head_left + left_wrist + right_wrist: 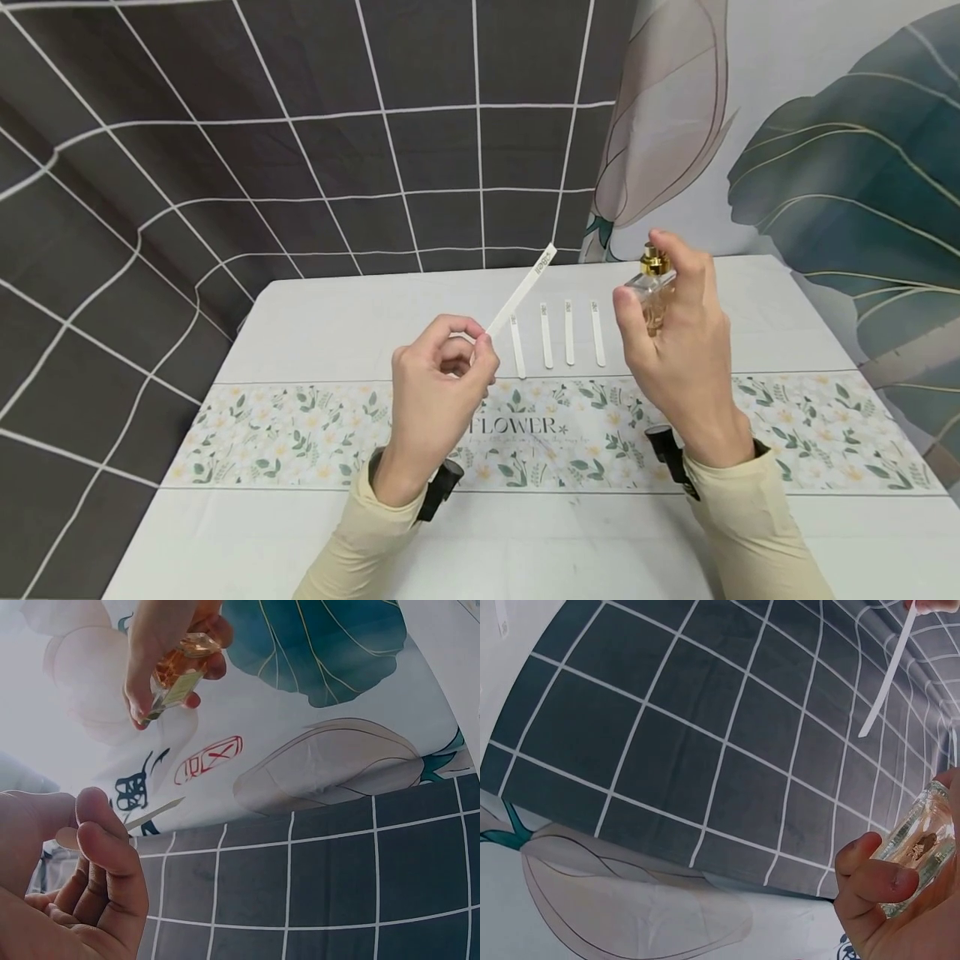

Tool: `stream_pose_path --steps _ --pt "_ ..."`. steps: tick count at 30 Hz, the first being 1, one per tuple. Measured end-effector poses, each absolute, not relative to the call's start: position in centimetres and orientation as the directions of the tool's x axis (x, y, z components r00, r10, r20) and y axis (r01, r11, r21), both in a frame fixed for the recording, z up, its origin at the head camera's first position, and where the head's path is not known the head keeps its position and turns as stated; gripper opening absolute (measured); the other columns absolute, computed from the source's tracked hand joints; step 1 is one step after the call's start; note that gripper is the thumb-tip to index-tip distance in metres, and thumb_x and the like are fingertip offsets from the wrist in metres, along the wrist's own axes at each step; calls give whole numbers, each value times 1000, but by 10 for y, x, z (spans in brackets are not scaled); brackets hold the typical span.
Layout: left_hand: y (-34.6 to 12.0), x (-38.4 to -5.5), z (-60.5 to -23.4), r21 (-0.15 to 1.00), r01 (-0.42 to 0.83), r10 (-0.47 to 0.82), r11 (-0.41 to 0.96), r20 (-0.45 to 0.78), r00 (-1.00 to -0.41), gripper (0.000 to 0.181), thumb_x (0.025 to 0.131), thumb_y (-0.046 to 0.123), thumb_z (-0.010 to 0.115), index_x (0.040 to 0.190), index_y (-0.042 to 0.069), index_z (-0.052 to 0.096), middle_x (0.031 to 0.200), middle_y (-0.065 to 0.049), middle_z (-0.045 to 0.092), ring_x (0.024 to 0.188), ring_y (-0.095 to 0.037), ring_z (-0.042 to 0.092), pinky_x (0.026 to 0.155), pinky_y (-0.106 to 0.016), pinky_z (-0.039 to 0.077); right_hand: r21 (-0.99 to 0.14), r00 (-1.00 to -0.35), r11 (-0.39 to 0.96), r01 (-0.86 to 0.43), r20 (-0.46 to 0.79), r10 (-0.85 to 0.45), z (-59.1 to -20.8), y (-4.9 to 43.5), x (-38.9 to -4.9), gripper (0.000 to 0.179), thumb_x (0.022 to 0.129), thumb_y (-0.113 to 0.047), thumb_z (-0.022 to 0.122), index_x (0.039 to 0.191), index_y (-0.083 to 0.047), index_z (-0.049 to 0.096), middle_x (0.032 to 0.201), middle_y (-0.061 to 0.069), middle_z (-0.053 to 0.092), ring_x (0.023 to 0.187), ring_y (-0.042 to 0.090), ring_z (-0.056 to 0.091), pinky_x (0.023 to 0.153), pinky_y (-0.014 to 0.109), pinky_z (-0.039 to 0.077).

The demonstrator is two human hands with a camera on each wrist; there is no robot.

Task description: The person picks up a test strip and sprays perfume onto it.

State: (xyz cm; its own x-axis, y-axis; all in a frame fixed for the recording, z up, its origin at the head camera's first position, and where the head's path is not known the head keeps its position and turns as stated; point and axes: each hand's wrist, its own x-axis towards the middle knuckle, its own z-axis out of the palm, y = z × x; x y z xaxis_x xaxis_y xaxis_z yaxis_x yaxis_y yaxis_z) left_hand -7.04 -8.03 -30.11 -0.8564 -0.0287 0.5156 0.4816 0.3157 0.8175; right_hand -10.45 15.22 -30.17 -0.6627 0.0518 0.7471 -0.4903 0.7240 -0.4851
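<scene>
A white paper perfume test strip (522, 287) with dark print at its tip slants up and right from my left hand (442, 375), which pinches its lower end between thumb and fingers. My right hand (682, 350) grips a clear glass perfume bottle (654, 304) with a gold neck, index finger on the spray top. The bottle is held above the table, a short way right of the strip's tip. In the left wrist view, amber liquid shows in the bottle (180, 671). The right wrist view has the strip (891, 679) apart from the bottle (922, 844).
Several more white strips (569, 333) lie side by side on the white table (315, 325) between and beyond the hands. A floral band (300, 433) crosses the tabletop. Behind stand a dark grid cloth (322, 158) and a leaf-patterned cloth (855, 167).
</scene>
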Motion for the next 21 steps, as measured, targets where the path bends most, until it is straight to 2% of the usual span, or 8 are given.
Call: stream_pose_path --steps 10,21 --pt "-82 -72 -303 830 468 -37 303 501 -865 10 87 -2 63 94 5 66 57 -1 65 45 -8 57 42 -22 41 -499 -673 726 -474 737 67 -300 157 -106 50 99 -25 54 148 -18 42 119 23 55 61 18 37 55 35 32" --pt "-81 -73 -304 823 470 -37 319 506 -862 9 87 -1 64 93 5 66 56 3 64 45 -7 57 44 -21 42 -501 -688 718 -483 724 42 -301 157 -104 51 99 -23 55 148 -18 42 116 22 54 65 15 37 58 32 32"
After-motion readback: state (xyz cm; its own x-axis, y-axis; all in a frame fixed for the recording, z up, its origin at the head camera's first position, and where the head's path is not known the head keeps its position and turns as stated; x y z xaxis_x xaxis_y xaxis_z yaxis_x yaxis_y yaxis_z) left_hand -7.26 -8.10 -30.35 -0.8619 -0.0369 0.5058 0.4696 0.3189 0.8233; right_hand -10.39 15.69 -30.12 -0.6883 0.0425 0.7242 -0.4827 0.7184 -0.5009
